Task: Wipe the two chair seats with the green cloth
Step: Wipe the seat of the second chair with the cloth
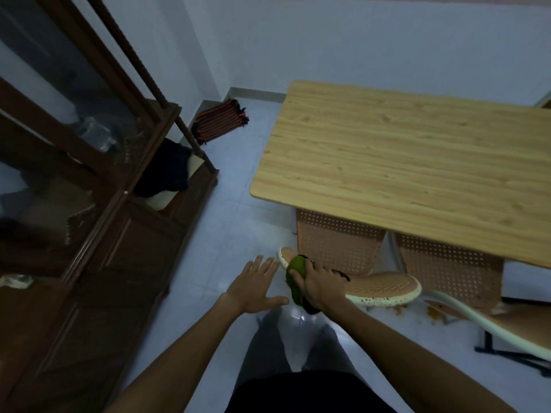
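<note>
While the right hand (320,286) grips the bunched green cloth (296,277) against the near chair seat (384,286), the left hand (256,286) hovers beside it, fingers spread and empty. A second chair (518,326), dim and partly cropped, seems to stand just right, under the wooden table (417,162).

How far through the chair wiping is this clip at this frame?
Nothing looks finished. In hand: the right hand grips the green cloth at the left chair seat; the left hand is open beside it. Left: that seat's speckled rim and the right chair seat.
</note>
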